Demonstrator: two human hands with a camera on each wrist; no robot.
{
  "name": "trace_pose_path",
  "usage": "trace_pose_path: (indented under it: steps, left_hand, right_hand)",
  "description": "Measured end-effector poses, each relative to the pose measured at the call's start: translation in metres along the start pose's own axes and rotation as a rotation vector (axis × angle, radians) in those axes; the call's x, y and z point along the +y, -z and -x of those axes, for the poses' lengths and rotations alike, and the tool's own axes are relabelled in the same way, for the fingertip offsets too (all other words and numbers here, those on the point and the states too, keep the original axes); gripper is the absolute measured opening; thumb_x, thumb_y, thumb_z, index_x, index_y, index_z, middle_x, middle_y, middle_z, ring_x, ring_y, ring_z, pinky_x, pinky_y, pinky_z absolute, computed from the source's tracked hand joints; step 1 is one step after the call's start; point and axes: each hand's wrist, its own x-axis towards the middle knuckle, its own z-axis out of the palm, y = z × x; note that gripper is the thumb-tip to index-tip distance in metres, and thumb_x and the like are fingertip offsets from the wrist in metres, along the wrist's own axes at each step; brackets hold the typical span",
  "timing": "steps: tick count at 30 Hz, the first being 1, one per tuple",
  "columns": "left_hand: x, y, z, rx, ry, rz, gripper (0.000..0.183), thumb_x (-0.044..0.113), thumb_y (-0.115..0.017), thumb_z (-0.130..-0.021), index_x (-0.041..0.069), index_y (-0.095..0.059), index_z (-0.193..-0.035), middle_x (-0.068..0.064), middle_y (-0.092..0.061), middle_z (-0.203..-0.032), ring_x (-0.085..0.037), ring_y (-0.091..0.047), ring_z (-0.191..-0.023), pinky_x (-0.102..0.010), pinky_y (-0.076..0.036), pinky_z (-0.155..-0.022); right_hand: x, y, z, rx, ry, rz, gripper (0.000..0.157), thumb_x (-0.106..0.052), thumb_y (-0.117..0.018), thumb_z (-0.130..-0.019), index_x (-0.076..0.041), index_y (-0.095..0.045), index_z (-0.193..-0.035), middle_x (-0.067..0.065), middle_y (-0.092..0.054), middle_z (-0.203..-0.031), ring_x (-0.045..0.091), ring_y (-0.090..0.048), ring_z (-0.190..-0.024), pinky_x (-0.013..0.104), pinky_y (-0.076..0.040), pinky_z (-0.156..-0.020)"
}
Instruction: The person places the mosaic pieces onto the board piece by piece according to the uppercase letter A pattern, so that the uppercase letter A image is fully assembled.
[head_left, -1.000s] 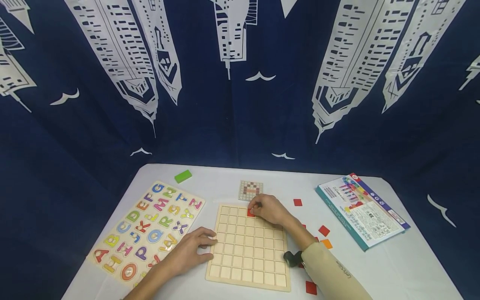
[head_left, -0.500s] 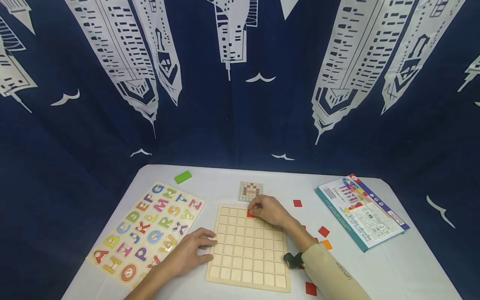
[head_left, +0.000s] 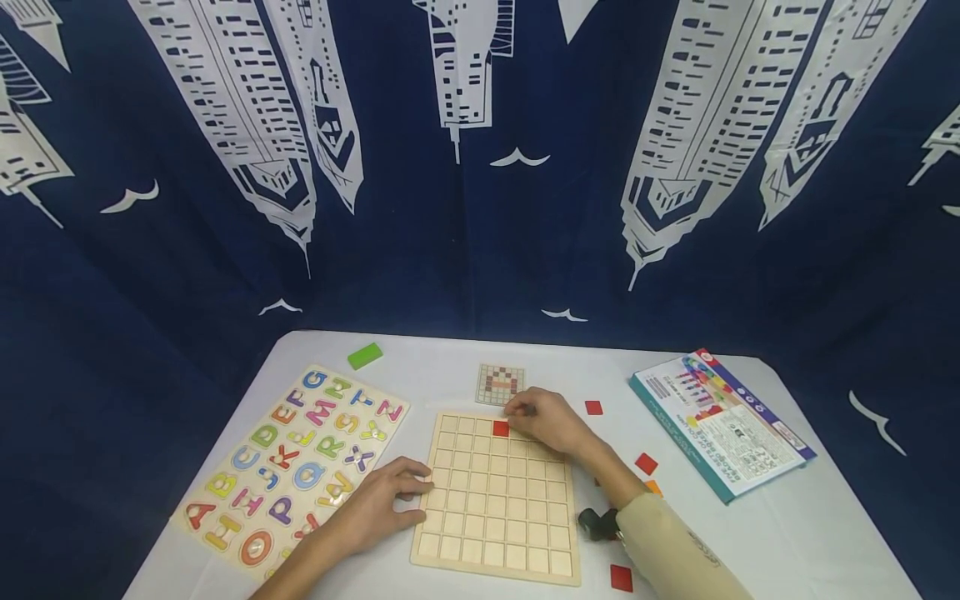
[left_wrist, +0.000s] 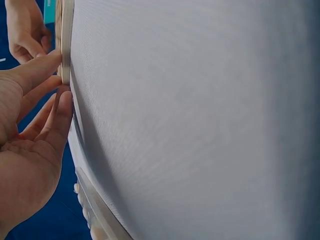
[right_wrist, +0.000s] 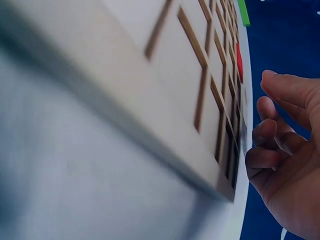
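A square wooden grid board [head_left: 496,506] lies flat on the white table. One red square tile [head_left: 501,428] sits in a cell of its far row. My right hand [head_left: 547,419] hovers just right of that tile, holding nothing. In the right wrist view the fingers of my right hand [right_wrist: 292,155] are loosely bent, apart from the tile [right_wrist: 239,62]. My left hand [head_left: 381,500] rests at the board's left edge. In the left wrist view, the thumb and fingertips of my left hand [left_wrist: 32,160] touch the board's rim [left_wrist: 66,42].
A small pattern card [head_left: 500,383] lies beyond the board. Left is an alphabet puzzle board [head_left: 300,454], with a green block [head_left: 365,356] behind it. Loose red tiles [head_left: 621,577] and an orange tile [head_left: 654,487] lie to the right, near a boxed game [head_left: 723,421].
My right hand has let go of the red tile and shifted slightly right, leaving the tile in its cell. The left hand stays at the board's edge.
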Motion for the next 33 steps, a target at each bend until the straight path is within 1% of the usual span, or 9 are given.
trace_pose_path:
  steps: [4, 7, 13, 19, 26, 30, 33]
  left_hand:
    - [-0.001, 0.000, 0.000, -0.003, 0.002, 0.006, 0.038, 0.021, -0.081, -0.085, 0.010, -0.073, -0.121, 0.004, -0.059, -0.133, -0.006, -0.061, -0.096, -0.022, -0.056, -0.082]
    - [-0.001, 0.000, 0.000, -0.006, 0.008, 0.010, 0.038, 0.021, -0.080, -0.085, 0.011, -0.073, -0.121, 0.004, -0.059, -0.133, -0.006, -0.061, -0.097, -0.022, -0.056, -0.082]
    - [-0.001, 0.001, 0.001, -0.008, 0.003, 0.011, 0.038, 0.021, -0.080, -0.086, 0.010, -0.073, -0.121, 0.004, -0.058, -0.133, -0.007, -0.062, -0.098, -0.022, -0.057, -0.084]
    - [0.000, 0.000, 0.001, -0.009, 0.003, 0.004, 0.037, 0.021, -0.080, -0.086, 0.010, -0.073, -0.121, 0.004, -0.058, -0.134, -0.009, -0.064, -0.099, -0.023, -0.057, -0.085]
    - [0.002, -0.001, 0.001, -0.004, 0.003, 0.019, 0.036, 0.019, -0.080, -0.086, 0.009, -0.073, -0.120, 0.003, -0.058, -0.133, -0.012, -0.067, -0.103, -0.026, -0.058, -0.090]
    - [0.003, -0.001, 0.001, -0.002, 0.001, 0.015, 0.036, 0.018, -0.080, -0.085, 0.009, -0.073, -0.120, 0.002, -0.059, -0.133, -0.012, -0.067, -0.102, -0.025, -0.058, -0.089]
    - [0.003, -0.001, 0.001, -0.002, 0.004, 0.014, 0.036, 0.018, -0.080, -0.085, 0.009, -0.073, -0.120, 0.002, -0.059, -0.133, -0.011, -0.066, -0.101, -0.023, -0.058, -0.087]
  right_hand:
    - [0.002, 0.012, 0.007, 0.012, -0.031, 0.000, 0.013, -0.017, -0.073, -0.092, -0.015, -0.076, -0.104, -0.007, -0.064, -0.092, 0.013, -0.055, -0.083, 0.029, -0.050, -0.074]
    - [0.008, 0.020, 0.011, 0.030, -0.048, 0.007, 0.013, -0.018, -0.073, -0.092, -0.015, -0.076, -0.105, -0.007, -0.065, -0.094, 0.013, -0.054, -0.080, 0.027, -0.049, -0.070]
    - [0.019, 0.033, 0.021, 0.073, -0.100, 0.010, 0.013, -0.020, -0.073, -0.092, -0.017, -0.076, -0.104, -0.005, -0.067, -0.101, 0.015, -0.055, -0.080, 0.030, -0.049, -0.071]
    - [0.034, 0.042, 0.031, 0.100, -0.135, 0.011, 0.014, -0.019, -0.073, -0.092, -0.016, -0.076, -0.105, -0.003, -0.066, -0.099, 0.017, -0.054, -0.081, 0.030, -0.049, -0.069]
    - [0.056, 0.053, 0.040, 0.124, -0.178, -0.014, 0.016, -0.019, -0.073, -0.092, -0.013, -0.075, -0.107, -0.001, -0.066, -0.094, 0.018, -0.056, -0.083, 0.026, -0.049, -0.069]
    - [0.069, 0.060, 0.042, 0.128, -0.210, -0.015, 0.018, -0.018, -0.073, -0.093, -0.012, -0.074, -0.109, 0.001, -0.063, -0.090, 0.019, -0.055, -0.081, 0.026, -0.046, -0.066]
    - [0.077, 0.064, 0.044, 0.128, -0.225, -0.004, 0.018, -0.017, -0.072, -0.093, -0.012, -0.073, -0.111, 0.003, -0.062, -0.090, 0.020, -0.055, -0.083, 0.027, -0.045, -0.066]
